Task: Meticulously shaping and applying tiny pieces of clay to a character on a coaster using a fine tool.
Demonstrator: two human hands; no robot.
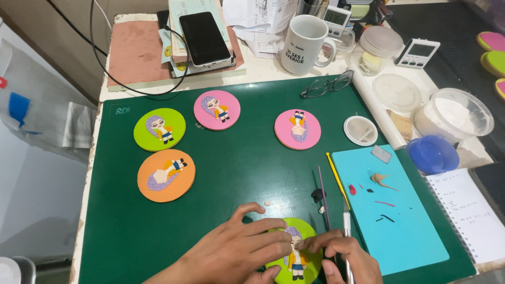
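- Left hand point(239, 252) lies spread, pinning our green disc point(300, 252) at the mat's point(236, 173) near edge
- Right hand point(344, 257) grips a thin tool point(346, 231), fingertips on the clay figure point(296, 255)
- We judge it soft and dentable, so hold the rim

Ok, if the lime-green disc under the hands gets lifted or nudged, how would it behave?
The lime-green disc looks flat and stiff, so it would probably slide on the cutting mat rather than roll. Its raised little figure looks delicate, likely easy to dent where the left hand presses.
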